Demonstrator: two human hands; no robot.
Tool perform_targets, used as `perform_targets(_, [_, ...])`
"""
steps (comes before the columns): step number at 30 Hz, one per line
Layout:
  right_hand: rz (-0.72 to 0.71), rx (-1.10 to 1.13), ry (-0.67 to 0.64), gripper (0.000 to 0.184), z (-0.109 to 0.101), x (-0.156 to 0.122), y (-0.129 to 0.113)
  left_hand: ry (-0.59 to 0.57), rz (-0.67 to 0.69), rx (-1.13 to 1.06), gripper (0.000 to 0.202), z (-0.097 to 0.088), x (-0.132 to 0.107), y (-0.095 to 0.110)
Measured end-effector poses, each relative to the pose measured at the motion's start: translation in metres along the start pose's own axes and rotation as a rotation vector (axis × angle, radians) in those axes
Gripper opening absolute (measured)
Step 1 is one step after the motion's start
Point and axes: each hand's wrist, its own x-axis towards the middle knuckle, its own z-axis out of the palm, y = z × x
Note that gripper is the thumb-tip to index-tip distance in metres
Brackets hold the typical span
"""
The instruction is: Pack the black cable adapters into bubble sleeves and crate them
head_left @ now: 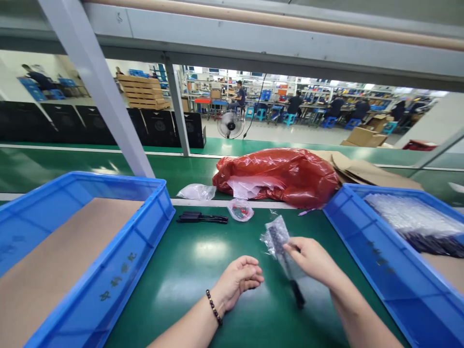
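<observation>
My right hand pinches a clear plastic bag above the green work surface. A long dark item is inside it, and its black end sticks out at the bottom, blurred by motion. My left hand, with a beaded bracelet on the wrist, hovers to the left of the bag. Its fingers are loosely curled, and nothing shows in them. Farther back lies a black clamp-like device, apart from both hands. Beside it is a small clear bag with red bits in it.
A blue crate lined with cardboard stands at left. The right blue crate holds several bagged dark items. Behind are a red plastic bag, a crumpled clear bag and cardboard sheets. A slanted white post rises at left.
</observation>
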Motion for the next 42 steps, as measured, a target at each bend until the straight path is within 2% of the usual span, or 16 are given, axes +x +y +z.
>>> perform_targets(4, [0.453,-0.332,-0.130,0.025,-0.028,0.008,0.074,-0.024,-0.035,0.051,0.023,-0.002,0.001,-0.001])
perform_targets(7, [0.609,-0.382,-0.147,0.025,-0.033,0.011,0.118,-0.018,-0.058,0.083,0.023,-0.001,0.000,-0.001])
perform_targets(9, [0.668,-0.398,-0.141,0.027,-0.034,0.010,0.136,-0.020,-0.064,0.089,0.023,-0.001,0.001,0.000])
perform_targets(13, [0.722,-0.427,-0.100,0.028,-0.034,0.006,0.149,-0.019,-0.070,0.093,0.023,-0.001,0.001,0.001])
perform_targets(18, [0.744,-0.465,-0.085,0.028,-0.036,0.004,0.147,-0.025,-0.074,0.105,0.023,0.000,0.001,0.001])
perform_targets(21, [0.747,-0.504,-0.063,0.029,-0.049,0.006,0.140,-0.024,-0.080,0.101,0.024,0.001,0.001,0.001])
perform_targets(23, [0.725,-0.536,-0.026,0.029,-0.061,0.012,0.128,-0.019,-0.081,0.097,0.025,0.001,0.000,0.001])
perform_targets(25, [0.651,-0.574,0.059,0.031,-0.071,0.024,0.105,-0.016,-0.081,0.091,0.026,0.001,0.000,0.000])
perform_targets(28, [0.370,-0.607,0.218,0.027,-0.065,0.052,0.046,-0.016,-0.084,0.089,0.028,0.000,0.000,-0.002])
perform_targets(30, [0.112,-0.586,0.233,0.022,-0.045,0.073,-0.005,-0.018,-0.090,0.095,0.029,-0.001,0.001,-0.003])
perform_targets(32, [-0.109,-0.534,0.151,0.022,-0.017,0.093,-0.055,-0.021,-0.094,0.099,0.029,-0.002,0.002,-0.003])
perform_targets(34, [-0.269,-0.451,0.001,0.024,0.014,0.111,-0.099,-0.028,-0.097,0.100,0.027,-0.003,0.003,-0.002])
perform_targets(36, [-0.334,-0.416,-0.053,0.024,0.042,0.127,-0.131,-0.034,-0.104,0.102,0.023,-0.004,0.003,-0.002])
perform_targets(38, [-0.364,-0.398,-0.079,0.024,0.065,0.141,-0.152,-0.049,-0.110,0.101,0.019,-0.004,0.004,-0.002])
perform_targets(40, [-0.376,-0.384,-0.099,0.024,0.081,0.151,-0.165,-0.059,-0.114,0.094,0.016,-0.004,0.005,-0.002])
perform_targets(42, [-0.378,-0.372,-0.111,0.024,0.088,0.156,-0.172,-0.056,-0.114,0.083,0.014,-0.004,0.007,-0.003])
